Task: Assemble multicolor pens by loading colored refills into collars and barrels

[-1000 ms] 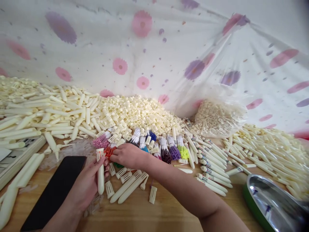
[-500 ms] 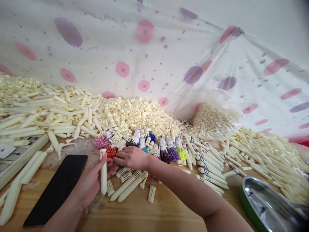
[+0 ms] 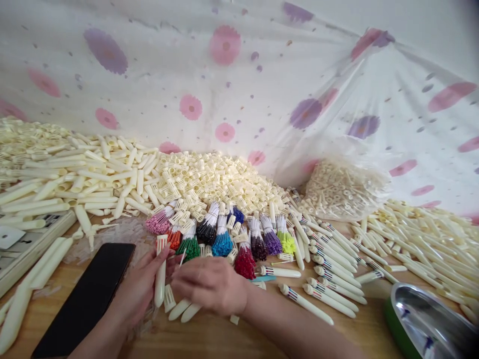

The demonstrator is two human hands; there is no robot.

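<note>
The left hand (image 3: 136,284) is closed around a cream pen barrel (image 3: 160,281), keeping it nearly upright above the desk (image 3: 198,341), left of the middle and toward the near edge; reddish strips show in its slotted top. Just beside it, the right hand (image 3: 209,285) has its fingers drawn together on a thin white refill (image 3: 182,256) that sticks up from the fingertips (the hand is blurred, so how tight the pinch is I cannot tell).

Behind the hands, across the desk's middle, lie tied bundles of refills, among them green (image 3: 189,245), light blue (image 3: 222,242) and dark red (image 3: 245,262). Slotted cream sleeves (image 3: 213,177) are heaped behind those, toward the far edge. A black phone (image 3: 88,296) lies by the near left corner. Multicolour pens (image 3: 339,271) lie in a slanting row to the right, and a green metal dish (image 3: 395,326) stands by the near right corner.
</note>
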